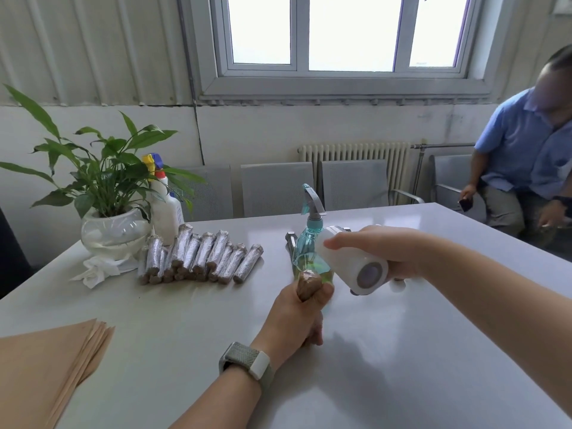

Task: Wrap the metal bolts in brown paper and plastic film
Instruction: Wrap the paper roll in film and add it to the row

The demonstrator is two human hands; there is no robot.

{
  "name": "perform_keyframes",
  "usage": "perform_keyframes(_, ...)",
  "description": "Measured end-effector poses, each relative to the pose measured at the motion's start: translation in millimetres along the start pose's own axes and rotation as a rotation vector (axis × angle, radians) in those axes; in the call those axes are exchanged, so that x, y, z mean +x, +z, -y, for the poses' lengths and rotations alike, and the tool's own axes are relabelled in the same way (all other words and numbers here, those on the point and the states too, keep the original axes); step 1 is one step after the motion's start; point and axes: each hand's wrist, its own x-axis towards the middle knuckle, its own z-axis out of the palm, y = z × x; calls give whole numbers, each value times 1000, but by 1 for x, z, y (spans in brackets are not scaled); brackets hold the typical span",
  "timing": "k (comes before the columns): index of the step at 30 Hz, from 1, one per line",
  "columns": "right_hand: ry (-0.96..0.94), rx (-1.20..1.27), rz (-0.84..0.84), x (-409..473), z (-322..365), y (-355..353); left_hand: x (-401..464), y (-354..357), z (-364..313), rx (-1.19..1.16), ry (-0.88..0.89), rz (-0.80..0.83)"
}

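Gripping a paper-wrapped bolt [308, 286] upright in the left hand [297, 317], fingers curled tight round its lower shaft, brown twisted end poking out the top, over the near-centre of the table [402, 351]; right hand [387, 252] holding the plastic film roll [353, 261] just right of the bolt, fingers wrapped over the top, thumb side hidden, core end facing the camera; film seems to bridge from roll to bolt, hard to tell through the glare.

Judging the bolt heavy and stiff under the paper; paper soft, prone to unrolling, so best clamped mid-shaft with the seam pinned; film thin, clingy, stretchy, likely to bunch or tear if pulled crooked; roll light, best held across its width so it can turn.

Finished bundles [201, 258] stacked far left, filmed and shiny; bare bolt [290, 243] lying far centre behind the spray bottle [311, 243]; brown paper sheets [46, 366] stacked near left.

Elsewhere: potted plant [105, 187], white bottle [164, 212] and crumpled tissue [99, 267] far left; seated person [526, 162] far right.
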Motion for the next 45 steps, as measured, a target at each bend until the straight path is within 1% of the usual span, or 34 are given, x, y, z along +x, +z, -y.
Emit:
perform_keyframes(2, 1, 24, 3, 1, -1, 0, 0, 1, 0, 14, 7, -3)
perform_keyframes(4, -1, 37, 2, 3, -3, -1, 0, 1, -1, -39, -8, 7)
perform_keyframes(7, 4, 55, -1, 6, -8, -1, -10, -14, -9, -39, -23, 80)
perform_keyframes(9, 12, 69, 24, 9, -9, 1, -19, -30, -17, -83, -73, 129)
perform_keyframes(10, 11, 69, 42, 11, -10, 3, -24, -37, -26, -111, -138, 121)
perform_keyframes(11, 9, 67, 60, 12, -9, 6, -21, -39, -25, -116, -145, 114)
perform_keyframes(12, 4, 63, 81, 14, -8, 10, -26, -43, -25, -116, -83, 137)
perform_keyframes(13, -5, 59, 107, 15, -6, 14, -30, -51, -16, -54, 14, 190)
perform_keyframes(14, -19, 53, 137, 16, -4, 18, -38, -56, -16, 16, 44, 174)
perform_keyframes(15, -32, 47, 167, 18, -1, 22, -42, -64, -12, -7, 34, 207)
perform_keyframes(16, -42, 37, 197, 18, 2, 25, -48, -64, -14, -49, -25, 207)
perform_keyframes(17, -52, 21, 222, 19, 5, 27, -55, -68, -14, -79, -78, 275)
perform_keyframes(18, -65, -2, 236, 19, 7, 29, -58, -69, -19, -84, -154, 282)
perform_keyframes(21, -85, -61, 227, 22, 11, 30, -58, -76, -15, -139, -117, 278)
perform_keyframes(23, -95, -69, 201, 22, 13, 29, -56, -75, -18, -138, -131, 284)
perform_keyframes(25, -97, -80, 180, 23, 15, 29, -54, -72, -15, -100, -132, 250)
perform_keyframes(28, -98, -110, 156, 24, 18, 29, -54, -70, -15, -18, -84, 202)
perform_keyframes(31, -97, -130, 150, 24, 20, 30, -50, -70, -13, -47, -77, 153)
perform_keyframes(35, -96, -142, 162, 25, 20, 32, -49, -69, -8, -108, -94, 156)
perform_keyframes(37, -107, -160, 178, 25, 23, 33, -48, -69, -5, -113, -75, 171)
perform_keyframes(41, -160, -187, 183, 21, 31, 33, -47, -73, -4, -7, -17, 236)
perform_keyframes(43, -181, -197, 161, 18, 36, 34, -47, -73, -3, 56, 6, 202)
perform_keyframes(45, -202, -217, 136, 14, 39, 39, -45, -72, -2, 50, 8, 153)
